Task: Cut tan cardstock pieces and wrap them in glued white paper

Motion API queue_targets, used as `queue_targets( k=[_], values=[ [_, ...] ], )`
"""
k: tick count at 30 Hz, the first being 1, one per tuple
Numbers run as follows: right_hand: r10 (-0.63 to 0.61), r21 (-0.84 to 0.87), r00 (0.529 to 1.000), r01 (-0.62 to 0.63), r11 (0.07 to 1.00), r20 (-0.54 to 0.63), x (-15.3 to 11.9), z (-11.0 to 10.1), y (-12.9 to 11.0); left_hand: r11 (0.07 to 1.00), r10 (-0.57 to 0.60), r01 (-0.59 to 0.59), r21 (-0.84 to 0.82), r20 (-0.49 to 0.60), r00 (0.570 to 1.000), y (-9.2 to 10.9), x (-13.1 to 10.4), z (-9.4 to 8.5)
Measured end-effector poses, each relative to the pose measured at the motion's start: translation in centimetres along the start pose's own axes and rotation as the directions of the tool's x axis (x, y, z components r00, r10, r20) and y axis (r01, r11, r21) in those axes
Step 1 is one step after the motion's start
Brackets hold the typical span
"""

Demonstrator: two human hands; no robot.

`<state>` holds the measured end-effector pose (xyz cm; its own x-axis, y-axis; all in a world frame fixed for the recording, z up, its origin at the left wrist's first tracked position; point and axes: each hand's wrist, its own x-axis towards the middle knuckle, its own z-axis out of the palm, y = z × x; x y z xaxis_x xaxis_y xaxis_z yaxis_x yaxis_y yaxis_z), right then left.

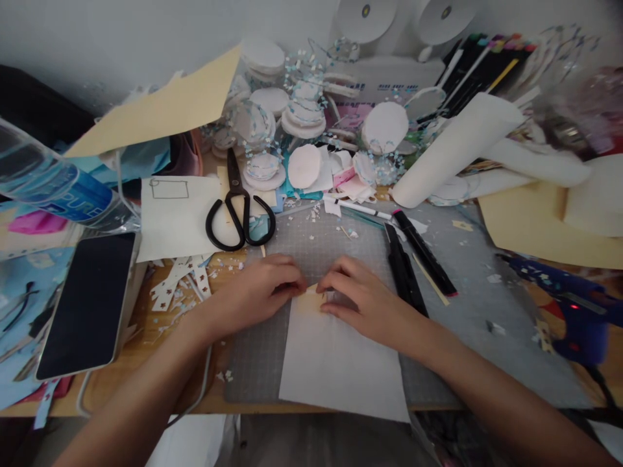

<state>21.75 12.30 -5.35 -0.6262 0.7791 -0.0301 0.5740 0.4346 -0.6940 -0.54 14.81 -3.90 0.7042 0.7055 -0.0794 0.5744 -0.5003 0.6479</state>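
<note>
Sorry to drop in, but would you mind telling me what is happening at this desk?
The left hand and right hand meet at the top edge of a white sheet, fingers at its edge. The sheet lies over a gray cutting mat. Black scissors lie beyond, unheld.

Phone (90,305) is lying screen up on the left side of the worktop (221,383), and a clear water bottle (73,191) with a blue label is tilted just behind it. Black scissors (235,187) overlap a pale sheet with 1 rectangle drawn on it (168,224). Way over right there's a blue glue gun (581,318), red light glowing. Fat white roll (455,152) sits behind that, near a bunch of black markers (479,71). Oh, and 2 white discs (365,23) with yellowish centers up back.
</note>
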Motion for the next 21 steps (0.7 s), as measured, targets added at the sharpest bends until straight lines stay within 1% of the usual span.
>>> queue_targets(
  k=[3, 7, 11, 15, 18, 21],
  values=[
    [-0.009, -0.008, 1.0, 0.009, 1.0, 0.004, 0.0, 0.0, 0.0, 1.0, 0.021, -0.021, 0.014, -0.003, 1.0, -0.2, -0.2, -0.1],
    [-0.048, -0.059, 0.999, 0.049, 0.997, 0.019, 0.0, 0.0, 0.0, 0.997, 0.057, -0.056, 0.049, -0.017, 0.998, 0.1, -0.5, -0.4],
    [-0.073, -0.112, 0.997, 0.074, 0.991, 0.017, 0.0, -0.1, 0.1, 0.995, 0.081, -0.077, 0.07, -0.051, 0.995, 0.6, -0.5, -0.4],
    [-0.071, -0.12, 0.997, 0.073, 0.99, 0.018, 0.0, -0.2, 0.1, 0.99, 0.104, -0.094, 0.108, -0.091, 0.99, 0.9, -0.3, -0.4],
    [-0.073, -0.124, 0.997, 0.074, 0.989, 0.015, 0.0, -0.3, 0.1, 0.979, 0.122, -0.115, 0.169, -0.034, 0.992, 0.9, -0.3, -0.7],
    [-0.084, -0.133, 0.996, 0.084, 0.988, 0.007, 0.0, -0.4, 0.0, 0.942, 0.181, -0.186, 0.28, 0.042, 0.983, 1.1, -0.5, -1.1]
  ],
)
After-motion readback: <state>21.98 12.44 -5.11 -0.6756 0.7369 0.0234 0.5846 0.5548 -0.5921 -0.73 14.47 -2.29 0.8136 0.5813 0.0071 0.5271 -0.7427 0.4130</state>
